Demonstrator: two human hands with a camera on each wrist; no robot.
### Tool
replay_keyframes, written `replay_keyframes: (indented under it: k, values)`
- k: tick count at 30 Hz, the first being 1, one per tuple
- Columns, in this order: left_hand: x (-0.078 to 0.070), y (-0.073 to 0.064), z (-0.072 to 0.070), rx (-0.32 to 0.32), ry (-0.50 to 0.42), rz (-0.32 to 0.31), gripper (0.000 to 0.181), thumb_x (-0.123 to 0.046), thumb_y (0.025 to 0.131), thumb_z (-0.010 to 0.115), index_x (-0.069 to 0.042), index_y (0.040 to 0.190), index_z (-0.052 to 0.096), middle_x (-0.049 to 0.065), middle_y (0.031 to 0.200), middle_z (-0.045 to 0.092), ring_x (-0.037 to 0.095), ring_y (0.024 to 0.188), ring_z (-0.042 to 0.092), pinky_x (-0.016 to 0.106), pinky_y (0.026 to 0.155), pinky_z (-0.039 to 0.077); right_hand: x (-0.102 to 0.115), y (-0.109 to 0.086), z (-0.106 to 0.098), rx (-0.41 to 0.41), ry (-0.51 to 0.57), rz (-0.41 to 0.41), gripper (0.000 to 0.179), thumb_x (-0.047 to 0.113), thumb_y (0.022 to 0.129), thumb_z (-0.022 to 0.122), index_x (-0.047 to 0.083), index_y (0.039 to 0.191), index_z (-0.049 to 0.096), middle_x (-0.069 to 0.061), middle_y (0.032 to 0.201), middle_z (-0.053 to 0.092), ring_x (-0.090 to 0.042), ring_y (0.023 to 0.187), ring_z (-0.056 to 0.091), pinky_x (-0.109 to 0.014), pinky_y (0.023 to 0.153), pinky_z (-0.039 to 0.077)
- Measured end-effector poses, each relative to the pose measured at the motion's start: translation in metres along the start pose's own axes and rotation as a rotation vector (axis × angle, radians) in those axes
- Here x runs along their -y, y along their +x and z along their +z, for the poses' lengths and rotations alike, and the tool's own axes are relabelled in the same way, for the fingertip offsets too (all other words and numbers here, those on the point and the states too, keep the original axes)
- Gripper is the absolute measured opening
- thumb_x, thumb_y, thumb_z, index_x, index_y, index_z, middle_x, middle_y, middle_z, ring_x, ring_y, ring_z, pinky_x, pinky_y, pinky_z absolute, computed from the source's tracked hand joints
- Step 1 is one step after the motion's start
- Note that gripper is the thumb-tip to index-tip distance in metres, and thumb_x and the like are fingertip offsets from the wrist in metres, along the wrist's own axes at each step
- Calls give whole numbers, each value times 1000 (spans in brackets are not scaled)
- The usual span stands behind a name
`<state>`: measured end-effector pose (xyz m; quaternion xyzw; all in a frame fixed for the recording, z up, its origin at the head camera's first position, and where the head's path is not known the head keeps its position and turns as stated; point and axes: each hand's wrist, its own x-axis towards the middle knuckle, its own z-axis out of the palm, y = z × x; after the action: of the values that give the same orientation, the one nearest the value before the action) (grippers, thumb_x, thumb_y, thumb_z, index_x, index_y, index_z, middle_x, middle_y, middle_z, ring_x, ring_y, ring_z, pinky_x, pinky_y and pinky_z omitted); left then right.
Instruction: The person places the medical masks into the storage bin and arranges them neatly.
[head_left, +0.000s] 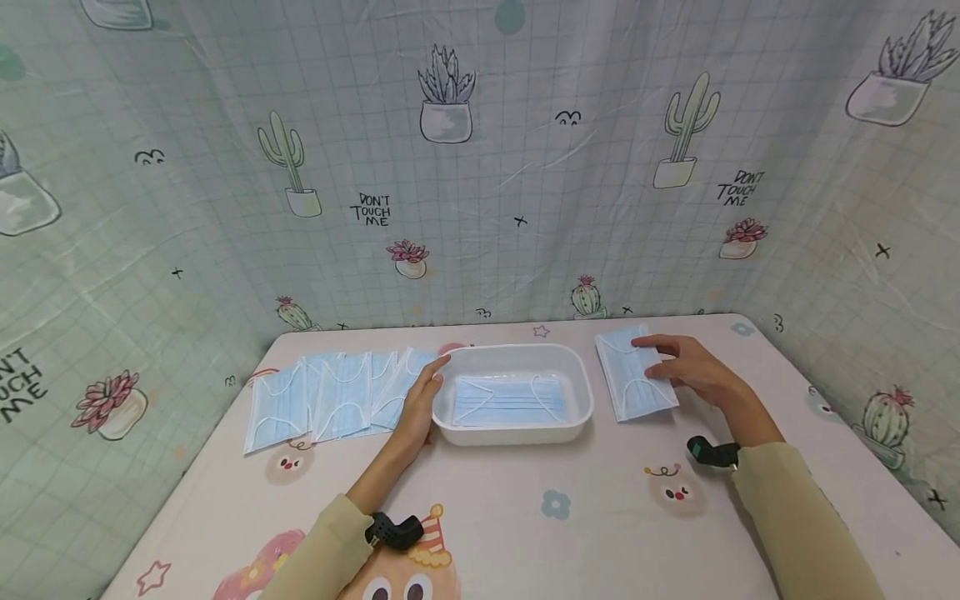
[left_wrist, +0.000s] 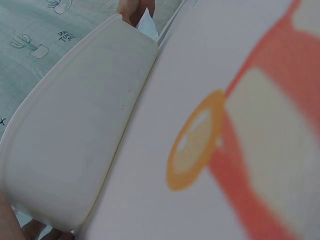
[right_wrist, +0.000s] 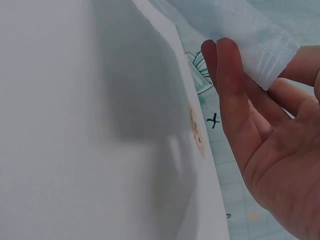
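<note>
A white plastic tub (head_left: 512, 436) stands at the middle of the table, with a blue face mask (head_left: 510, 402) lying flat inside. My left hand (head_left: 417, 408) grips the tub's left end, its fingers at the rim; in the left wrist view the tub wall (left_wrist: 75, 125) fills much of the picture, fingers (left_wrist: 10, 225) at its lower corner. Right of the tub, my right hand (head_left: 693, 368) pinches another blue face mask (head_left: 628, 379) by its right side. The right wrist view has that mask (right_wrist: 265, 50) raised between thumb and fingers, its shadow on the table below.
Several blue face masks (head_left: 341, 396) lie overlapping in a row left of the tub, close to my left hand. A patterned cloth curtain (head_left: 510, 183) rises behind the table and along both sides. The pale tabletop (head_left: 600, 533) bears printed cartoon figures.
</note>
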<state>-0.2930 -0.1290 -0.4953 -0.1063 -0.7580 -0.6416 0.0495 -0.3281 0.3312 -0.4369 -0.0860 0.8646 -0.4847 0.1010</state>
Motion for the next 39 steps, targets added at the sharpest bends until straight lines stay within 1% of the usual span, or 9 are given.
replay_keyframes:
  k: [4, 9, 13, 21, 25, 28, 31, 34, 39]
  values:
    - [0, -1, 0, 6, -5, -2, 46, -29, 112, 34, -23, 157, 44, 6, 168, 34, 31, 158, 26, 57, 128, 17, 3, 1, -2, 2, 1, -11, 63, 9, 96, 67, 7, 155, 45, -26, 170, 17, -53, 150, 24, -75, 110, 36]
    - [-1, -2, 0, 8, -13, 2, 47, -29, 112, 34, -21, 157, 43, 8, 168, 34, 33, 158, 26, 58, 128, 16, 8, 1, -4, -7, 14, -11, 63, 9, 96, 68, 8, 155, 46, -24, 171, 18, -53, 151, 23, -78, 111, 31]
    - [-1, -2, 1, 3, -14, -2, 46, -30, 112, 34, -22, 157, 43, 8, 168, 35, 32, 158, 26, 58, 128, 17, 13, -1, -3, -20, 15, -19, 61, 10, 96, 67, 8, 154, 47, -23, 171, 19, -52, 152, 24, -77, 111, 32]
    - [0, -3, 1, 2, -14, -1, 46, -28, 112, 33, -22, 157, 44, 8, 168, 34, 32, 158, 27, 58, 128, 18, 21, -5, -3, -13, 22, -39, 59, 9, 97, 65, 6, 154, 47, -23, 171, 20, -51, 151, 26, -76, 111, 33]
    - [1, -3, 2, 2, -15, -1, 46, -29, 112, 33, -23, 156, 44, 8, 168, 34, 32, 158, 26, 57, 128, 17, 25, -6, -3, -23, 15, -40, 58, 10, 98, 64, 7, 154, 47, -22, 171, 18, -52, 152, 24, -77, 111, 32]
    - [1, -3, 2, 8, -16, -2, 46, -29, 112, 33, -23, 156, 44, 8, 168, 34, 32, 158, 26, 57, 128, 18, 27, -7, -4, -31, 9, -46, 58, 12, 99, 65, 7, 153, 47, -22, 172, 18, -53, 153, 21, -78, 111, 31]
    - [0, -3, 1, 17, -25, -7, 46, -30, 112, 33, -24, 157, 42, 7, 168, 34, 31, 157, 27, 57, 128, 19, 29, -8, -4, -32, 12, -61, 58, 15, 99, 66, 6, 153, 47, -22, 171, 20, -52, 152, 24, -78, 111, 31]
    - [0, -3, 1, 26, -36, -12, 47, -31, 112, 32, -24, 157, 41, 7, 168, 34, 31, 157, 27, 56, 127, 19, 31, -10, -4, -33, 11, -72, 59, 19, 99, 67, 7, 153, 47, -23, 170, 22, -50, 150, 29, -77, 111, 33]
    - [0, -3, 1, 19, -39, -8, 46, -30, 112, 33, -23, 157, 42, 7, 167, 35, 31, 157, 28, 56, 128, 19, 37, -13, -5, -45, -9, -71, 63, 25, 97, 71, 8, 153, 47, -24, 170, 21, -50, 149, 30, -72, 110, 38]
